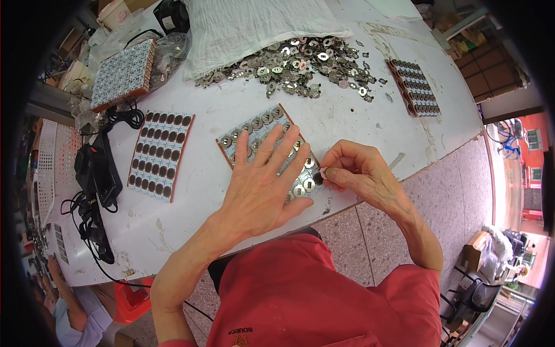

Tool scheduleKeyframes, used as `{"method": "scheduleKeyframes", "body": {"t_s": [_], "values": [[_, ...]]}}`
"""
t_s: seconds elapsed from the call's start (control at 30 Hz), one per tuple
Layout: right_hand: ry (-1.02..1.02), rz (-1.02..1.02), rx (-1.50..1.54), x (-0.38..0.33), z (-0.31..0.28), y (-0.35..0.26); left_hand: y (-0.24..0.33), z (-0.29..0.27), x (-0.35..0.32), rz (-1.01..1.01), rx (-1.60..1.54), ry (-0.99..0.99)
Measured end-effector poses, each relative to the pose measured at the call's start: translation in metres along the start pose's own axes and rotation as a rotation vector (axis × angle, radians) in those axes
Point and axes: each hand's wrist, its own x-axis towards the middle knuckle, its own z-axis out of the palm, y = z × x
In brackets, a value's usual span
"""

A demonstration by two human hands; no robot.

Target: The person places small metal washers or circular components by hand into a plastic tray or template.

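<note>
Tray of round metal discs sat at the near edge of the white surface, pinned flat.
Left hand lay spread open on it, probably to stop it sliding, while right hand pinched one small disc at its corner. Loose disc pile waited behind.

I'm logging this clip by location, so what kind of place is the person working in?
Probably a small assembly workshop. A white worktable holds a heap of small metal discs and flat trays of parts. The left hand presses one tray while the right hand pinches a small piece at its edge.
</note>
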Motion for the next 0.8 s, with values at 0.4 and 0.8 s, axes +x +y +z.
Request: {"method": "scheduleKeyframes", "body": {"t_s": [0.4, 0.8], "values": [[0.098, -0.118, -0.052, 0.0, 0.01, 0.011, 0.001, 0.0, -0.002, -0.003, 0.007, 0.008], [0.195, -0.171, -0.196, -0.003, 0.023, 0.013, 0.001, 0.001, -0.002, -0.014, -0.003, 0.008]]}}
